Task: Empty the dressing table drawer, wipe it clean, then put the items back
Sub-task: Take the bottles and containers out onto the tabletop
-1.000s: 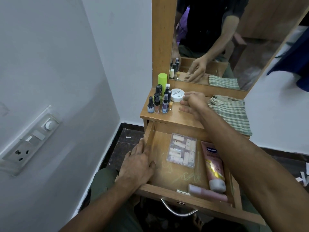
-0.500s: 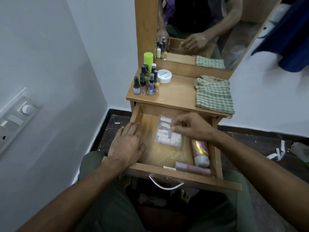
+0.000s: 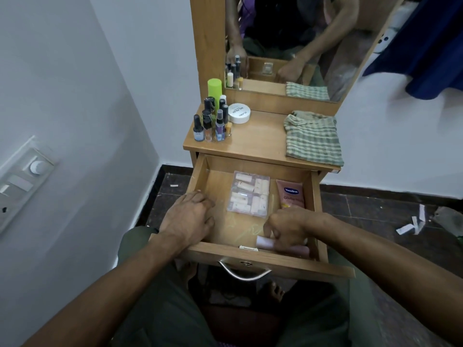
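The wooden drawer (image 3: 200,176) of the dressing table is pulled out over my lap. Inside it lie a clear plastic case (image 3: 249,194) of small pale items, a pink Vaseline tube (image 3: 290,194) on the right, and a light pink tube (image 3: 265,242) along the front wall. My left hand (image 3: 188,219) rests flat on the drawer's left edge, fingers relaxed. My right hand (image 3: 288,227) is curled down over the light pink tube and grips it; it hides the Vaseline tube's lower end.
On the tabletop (image 3: 255,139) stand several nail polish bottles (image 3: 211,123), a green-capped can (image 3: 214,88), a white round jar (image 3: 239,113) and a folded checked cloth (image 3: 313,137). A mirror (image 3: 300,46) rises behind. A wall with a switch panel (image 3: 22,181) is close on the left.
My right hand came back from the tabletop, passed over the clear case, and now closes on the light pink tube at the drawer's front. My left hand stayed on the drawer's left edge.
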